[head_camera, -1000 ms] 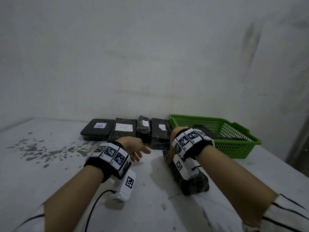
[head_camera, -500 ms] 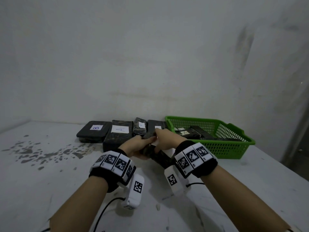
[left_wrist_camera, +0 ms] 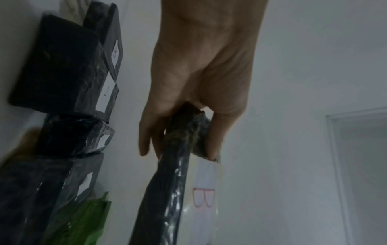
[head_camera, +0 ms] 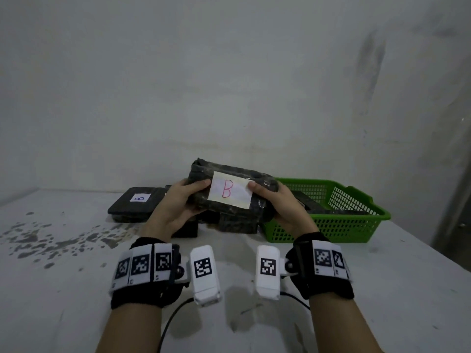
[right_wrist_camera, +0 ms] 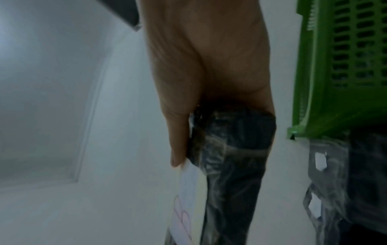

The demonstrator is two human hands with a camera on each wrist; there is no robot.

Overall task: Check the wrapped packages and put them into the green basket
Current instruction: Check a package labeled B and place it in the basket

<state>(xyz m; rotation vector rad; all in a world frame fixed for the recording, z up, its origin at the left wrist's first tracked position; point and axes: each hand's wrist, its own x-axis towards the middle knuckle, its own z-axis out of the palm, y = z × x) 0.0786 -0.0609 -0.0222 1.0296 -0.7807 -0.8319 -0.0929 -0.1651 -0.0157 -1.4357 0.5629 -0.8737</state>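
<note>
A black plastic-wrapped package [head_camera: 230, 184] with a white label bearing a red B is held up above the table, label facing me. My left hand [head_camera: 178, 203] grips its left end, thumb on the front [left_wrist_camera: 182, 132]. My right hand [head_camera: 277, 203] grips its right end, thumb at the label's edge [right_wrist_camera: 209, 136]. The green basket [head_camera: 356, 222] sits just right of the hands with dark packages inside. Several more black packages [head_camera: 139, 202] lie in a row on the table behind, partly hidden by the held one.
The white table [head_camera: 76, 289] has dark paint specks at the left. A plain wall stands close behind the row of packages. The table's right edge falls away beyond the basket.
Both hands took the package from the table in front of the basket, lifted it and turned it so its B label faces me. The wrists have drawn back toward me.
</note>
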